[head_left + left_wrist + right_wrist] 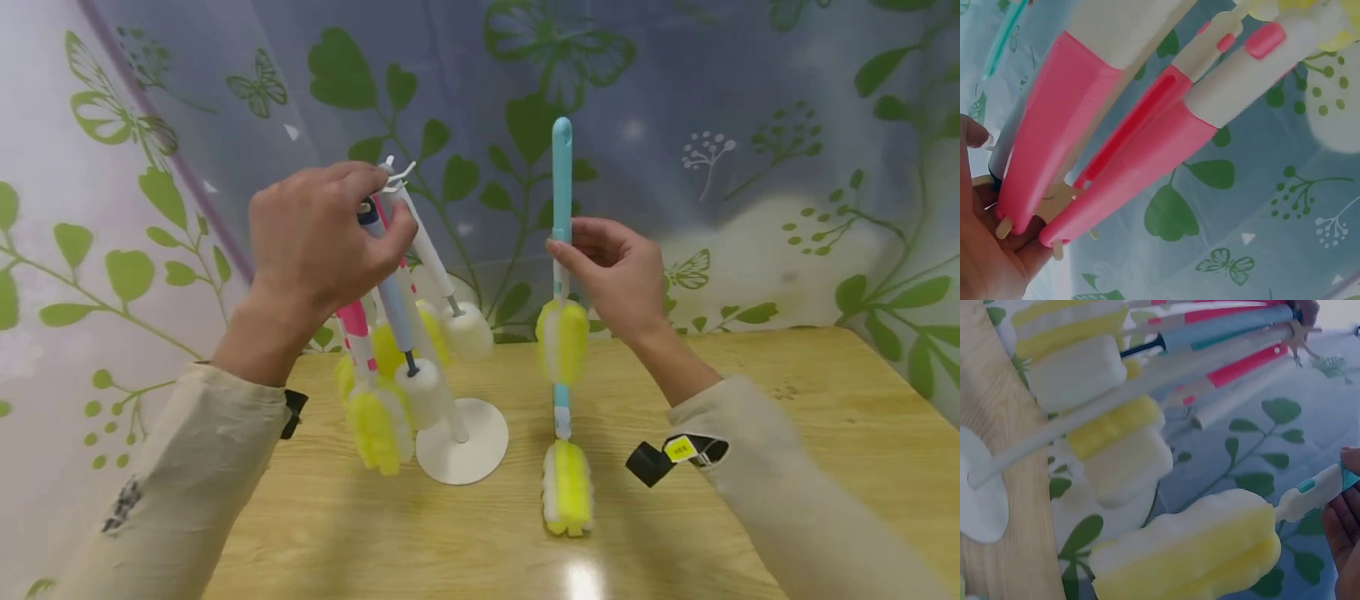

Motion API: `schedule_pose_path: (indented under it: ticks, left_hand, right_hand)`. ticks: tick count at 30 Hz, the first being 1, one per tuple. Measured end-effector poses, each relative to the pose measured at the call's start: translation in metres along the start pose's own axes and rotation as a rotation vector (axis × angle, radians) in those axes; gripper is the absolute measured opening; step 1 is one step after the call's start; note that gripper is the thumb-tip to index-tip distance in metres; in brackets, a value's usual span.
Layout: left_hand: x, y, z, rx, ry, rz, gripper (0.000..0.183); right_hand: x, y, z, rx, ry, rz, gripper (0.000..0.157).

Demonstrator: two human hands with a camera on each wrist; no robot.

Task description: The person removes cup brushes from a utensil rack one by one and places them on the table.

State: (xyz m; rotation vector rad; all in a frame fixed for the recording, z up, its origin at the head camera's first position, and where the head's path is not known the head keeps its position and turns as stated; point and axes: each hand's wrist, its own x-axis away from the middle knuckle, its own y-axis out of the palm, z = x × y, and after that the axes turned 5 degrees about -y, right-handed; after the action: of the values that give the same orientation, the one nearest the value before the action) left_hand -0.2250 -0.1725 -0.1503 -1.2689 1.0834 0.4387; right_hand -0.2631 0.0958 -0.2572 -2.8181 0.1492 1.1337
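My left hand grips the hooked top of a white brush stand, which leans left above its round base. Several sponge bottle brushes hang there: pink-handled brushes, one with a grey-blue handle and one with a white handle. To the right, my right hand pinches a turquoise-handled bottle brush between thumb and fingers. It is upright, its yellow and white sponge head pointing down. Behind and below it, a second turquoise brush lies on the table.
The wooden table ends against a blue-grey curtain printed with green leaves and butterflies. Black straps with small devices are on both wrists.
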Motion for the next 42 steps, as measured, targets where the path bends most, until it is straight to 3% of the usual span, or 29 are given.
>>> schedule_pose_path:
  ticks: [6,11,19,27,34,42]
  left_hand:
    - [-0.004,-0.002,0.007,-0.044,-0.053,-0.037,0.041]
    - [-0.006,0.000,0.014,-0.092,-0.101,-0.030,0.045]
    - [-0.006,0.010,0.023,-0.162,-0.153,0.034,0.044]
    - [-0.009,0.014,0.028,-0.202,-0.151,0.039,0.031]
    - [-0.010,0.017,0.030,-0.189,-0.118,0.060,0.027]
    - [-0.006,0.017,0.025,-0.080,-0.103,0.109,0.022]
  right_hand:
    - [0.009,-0.031,0.017,0.125,0.145,0.023,0.038]
    - [0.022,-0.052,0.035,0.224,0.255,0.015,0.045]
    - [0.048,-0.072,0.066,0.302,0.399,-0.058,0.053]
    - [0.061,-0.085,0.087,0.342,0.573,-0.159,0.059]
    - [0.072,-0.090,0.098,0.303,0.624,-0.198,0.062]
    - [0.072,-0.093,0.101,0.279,0.654,-0.220,0.064]
